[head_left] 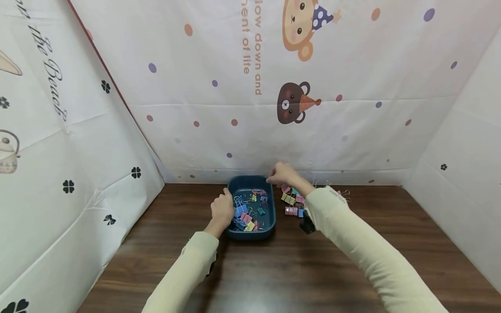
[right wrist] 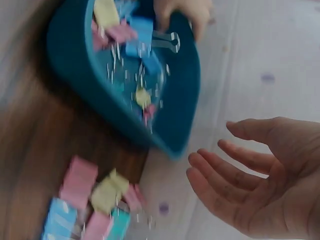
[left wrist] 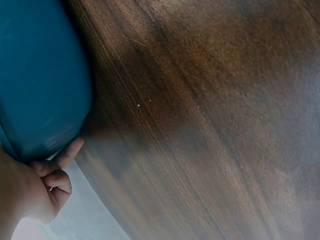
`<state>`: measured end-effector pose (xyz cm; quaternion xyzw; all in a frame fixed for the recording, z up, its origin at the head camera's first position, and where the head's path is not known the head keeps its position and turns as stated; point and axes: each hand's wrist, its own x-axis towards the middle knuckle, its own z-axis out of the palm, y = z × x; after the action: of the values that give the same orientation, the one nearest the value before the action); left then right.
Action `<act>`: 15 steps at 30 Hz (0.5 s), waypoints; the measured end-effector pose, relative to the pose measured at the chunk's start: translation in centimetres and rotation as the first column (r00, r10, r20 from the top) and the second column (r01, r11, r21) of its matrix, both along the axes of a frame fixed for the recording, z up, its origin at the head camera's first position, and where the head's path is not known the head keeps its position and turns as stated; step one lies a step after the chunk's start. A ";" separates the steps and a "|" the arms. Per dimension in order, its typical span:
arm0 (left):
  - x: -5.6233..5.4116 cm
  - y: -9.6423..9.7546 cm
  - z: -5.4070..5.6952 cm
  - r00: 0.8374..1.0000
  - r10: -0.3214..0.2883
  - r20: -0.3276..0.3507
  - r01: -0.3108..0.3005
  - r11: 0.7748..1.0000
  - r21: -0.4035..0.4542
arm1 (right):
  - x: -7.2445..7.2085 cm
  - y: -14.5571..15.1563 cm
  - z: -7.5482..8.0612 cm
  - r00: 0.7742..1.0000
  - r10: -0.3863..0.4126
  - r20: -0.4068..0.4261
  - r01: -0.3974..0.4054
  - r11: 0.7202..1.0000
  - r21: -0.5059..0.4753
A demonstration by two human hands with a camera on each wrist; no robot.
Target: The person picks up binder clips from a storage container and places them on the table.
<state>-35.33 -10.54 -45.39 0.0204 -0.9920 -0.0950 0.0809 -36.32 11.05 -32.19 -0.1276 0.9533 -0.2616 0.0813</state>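
A dark blue-green tray (head_left: 252, 235) stands on the wooden table with several binder clips (head_left: 242, 215) inside, blue, pink and yellow, some large and some small. My left hand (head_left: 222, 208) grips its left wall; in the right wrist view the left hand (right wrist: 185, 10) has a digit over the rim. My right hand (head_left: 283, 174) is by the far right corner of the tray. In the right wrist view my right hand (right wrist: 265, 175) holds nothing, its fingers spread and slightly bent, apart from the tray wall. Beneath my right forearm lies a pile of loose binder clips (head_left: 288, 199).
The brown wooden table (head_left: 250, 274) runs up to a printed white curtain (head_left: 219, 139) at the back. White sheets also hang along the left side (head_left: 78, 208) and the right side (head_left: 462, 174). A few more clips (head_left: 343, 194) show past the right sleeve.
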 end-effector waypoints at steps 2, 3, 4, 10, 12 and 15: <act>0.0 0.0 -0.1 1.000 -0.004 -0.004 0.004 1.000 0.005 | 0.2 -1.7 -0.8 1.000 0.011 0.026 -0.012 1.000 0.009; -0.1 0.0 -0.1 1.000 -0.003 -0.008 0.003 1.000 0.008 | 0.2 -2.5 -1.3 0.999 0.011 0.046 -0.012 1.000 0.007; -0.1 0.0 -0.1 1.000 -0.002 -0.011 0.002 1.000 0.011 | 0.2 -3.3 -1.8 0.997 0.014 0.071 -0.015 1.000 0.014; -0.3 -0.2 0.0 1.000 0.013 -0.002 -0.013 1.000 0.004 | 0.2 -7.2 -4.9 0.974 0.055 0.219 -0.080 0.991 0.107; -0.3 -0.2 0.0 1.000 0.004 0.005 -0.004 1.000 0.001 | 0.3 -8.1 -5.8 0.965 0.056 0.256 -0.091 0.988 0.128; 0.0 -0.3 -0.2 1.000 -0.008 0.008 0.008 1.000 0.010 | 0.5 -9.2 -7.0 0.962 0.069 0.265 -0.127 0.970 0.208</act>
<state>-35.34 -10.80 -45.55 0.0173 -0.9919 -0.1002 0.0767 -35.79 1.86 -39.16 -0.1300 0.9506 -0.1627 0.2301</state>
